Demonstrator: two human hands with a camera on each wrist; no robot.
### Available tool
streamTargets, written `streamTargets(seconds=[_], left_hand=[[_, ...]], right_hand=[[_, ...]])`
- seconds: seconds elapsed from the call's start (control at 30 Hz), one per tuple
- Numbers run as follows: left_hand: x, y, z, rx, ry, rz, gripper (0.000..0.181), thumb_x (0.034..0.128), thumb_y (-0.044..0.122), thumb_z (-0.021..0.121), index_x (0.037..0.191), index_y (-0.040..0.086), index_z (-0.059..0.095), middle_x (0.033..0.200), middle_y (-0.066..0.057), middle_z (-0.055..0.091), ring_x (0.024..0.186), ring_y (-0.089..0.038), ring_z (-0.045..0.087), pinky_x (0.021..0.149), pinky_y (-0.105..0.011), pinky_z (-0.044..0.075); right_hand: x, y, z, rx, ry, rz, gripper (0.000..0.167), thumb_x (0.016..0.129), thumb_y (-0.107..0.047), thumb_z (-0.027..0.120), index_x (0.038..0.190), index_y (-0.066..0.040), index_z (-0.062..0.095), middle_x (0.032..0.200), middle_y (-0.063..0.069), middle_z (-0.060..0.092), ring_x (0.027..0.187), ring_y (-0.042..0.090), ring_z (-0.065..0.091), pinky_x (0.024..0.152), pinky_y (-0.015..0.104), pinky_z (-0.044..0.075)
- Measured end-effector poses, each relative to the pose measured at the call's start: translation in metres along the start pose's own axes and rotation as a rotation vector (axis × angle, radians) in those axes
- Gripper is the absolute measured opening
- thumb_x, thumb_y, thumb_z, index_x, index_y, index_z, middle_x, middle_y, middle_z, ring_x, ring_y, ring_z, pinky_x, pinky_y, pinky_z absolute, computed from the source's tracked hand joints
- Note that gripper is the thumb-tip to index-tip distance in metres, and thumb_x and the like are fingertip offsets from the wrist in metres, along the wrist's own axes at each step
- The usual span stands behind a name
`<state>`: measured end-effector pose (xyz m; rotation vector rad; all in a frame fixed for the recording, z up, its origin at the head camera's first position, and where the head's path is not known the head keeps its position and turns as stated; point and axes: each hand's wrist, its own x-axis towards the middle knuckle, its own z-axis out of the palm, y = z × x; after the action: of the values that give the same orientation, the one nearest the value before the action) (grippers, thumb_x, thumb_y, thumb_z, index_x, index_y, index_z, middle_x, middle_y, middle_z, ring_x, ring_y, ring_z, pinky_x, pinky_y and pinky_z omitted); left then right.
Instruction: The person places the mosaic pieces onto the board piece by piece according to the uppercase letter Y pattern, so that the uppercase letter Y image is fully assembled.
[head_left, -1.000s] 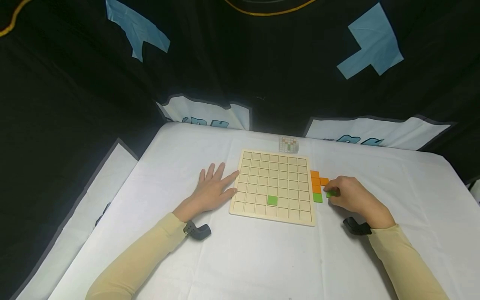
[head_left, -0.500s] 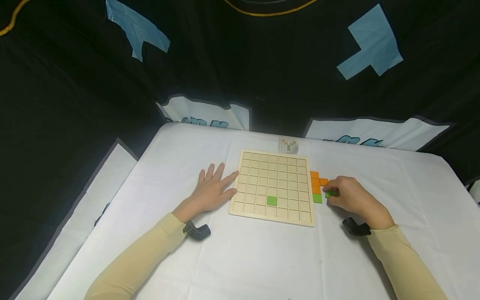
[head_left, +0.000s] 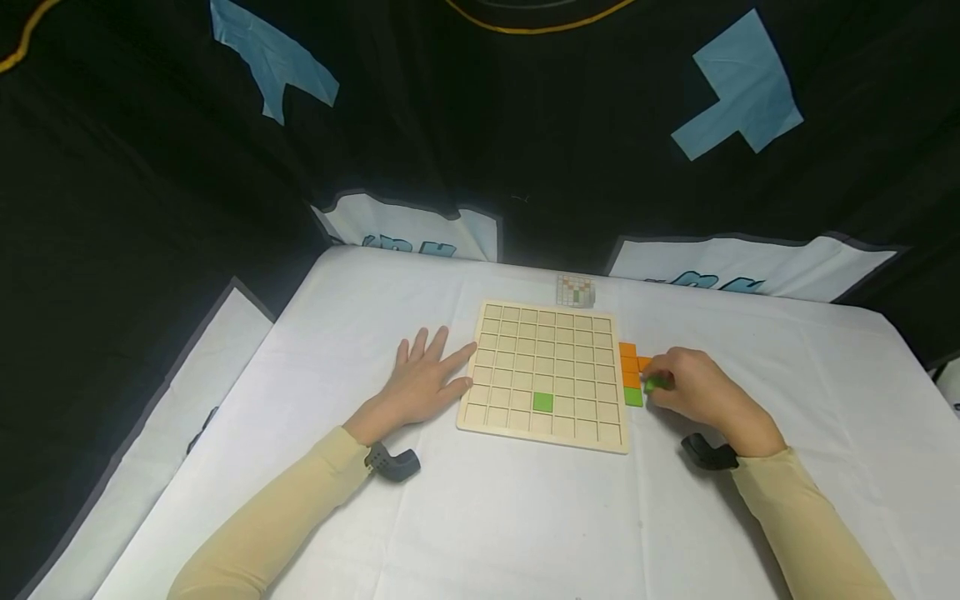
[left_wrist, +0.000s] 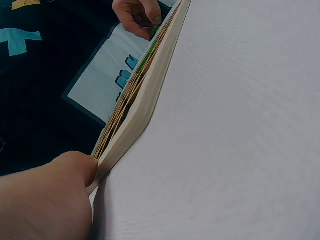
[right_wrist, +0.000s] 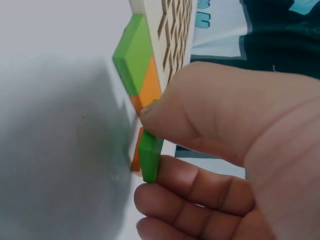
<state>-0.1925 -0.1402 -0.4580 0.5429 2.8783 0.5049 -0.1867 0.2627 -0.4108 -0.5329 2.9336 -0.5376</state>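
Note:
A pale wooden grid board [head_left: 507, 359] lies on the table, with one green square tile [head_left: 543, 402] set in a cell low in the grid. Along the board's left edge rests my left hand [head_left: 420, 387], fingers spread, thumb and index fingertip touching the rim. Right of the board, my right hand [head_left: 693, 390] pinches a green tile [right_wrist: 150, 156] between thumb and fingers. Beside that hand, several orange tiles [head_left: 628, 363] and another green tile [right_wrist: 134, 52] lie against the board's right edge. The right fingers partly cover one orange tile.
Behind the board's far edge lies a small pattern card [head_left: 575, 291] with coloured squares. A white cloth [head_left: 510, 517] covers the table. Black curtain [head_left: 480, 125] with blue tape hangs behind it. Dark straps [head_left: 711, 452] sit on both wrists.
My right hand, with the green tile pinched in it, has shifted slightly left toward the orange tiles. The left hand stays in place on the board's edge.

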Motion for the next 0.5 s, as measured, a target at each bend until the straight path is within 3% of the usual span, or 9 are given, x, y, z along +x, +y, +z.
streamTargets(seconds=[0.5], left_hand=[[-0.001,0.001,-0.001,-0.001,0.003,0.002,0.061,0.1045,0.049,0.041,0.161,0.028,0.032,0.171,-0.023,0.008,0.156,-0.052,-0.002,0.122,-0.072,-0.001]], right_hand=[[0.013,-0.016,-0.004,0.018,0.042,-0.105,0.017,0.075,0.002,0.074,0.091,-0.004,0.078,0.08,0.003,0.068,0.072,0.016,0.051,0.063,0.027,0.044]])
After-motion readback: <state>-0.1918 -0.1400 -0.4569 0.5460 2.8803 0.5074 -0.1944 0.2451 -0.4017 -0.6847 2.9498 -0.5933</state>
